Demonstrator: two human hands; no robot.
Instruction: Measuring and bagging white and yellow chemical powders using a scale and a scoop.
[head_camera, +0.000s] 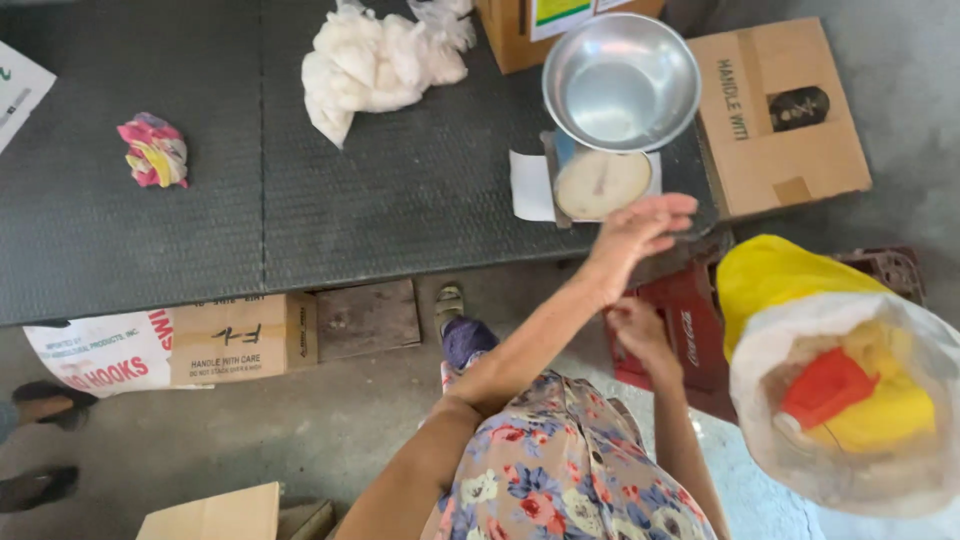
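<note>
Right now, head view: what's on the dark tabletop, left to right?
Paper sheet at the edge → pink-yellow cloth wad → white plastic bags → dial scale with steel bowl → flat cardboard box. The left hand is raised just below the scale's dial.

Packing workshop: weighing scale (603, 180), cartons (780, 115)

A dark, ribbed rubber-topped desk (300, 200) fills the upper view — daylight falls evenly. Below lies a grey concrete floor (300, 430) — brown cardboard boxes (240, 340) rest on it.
</note>
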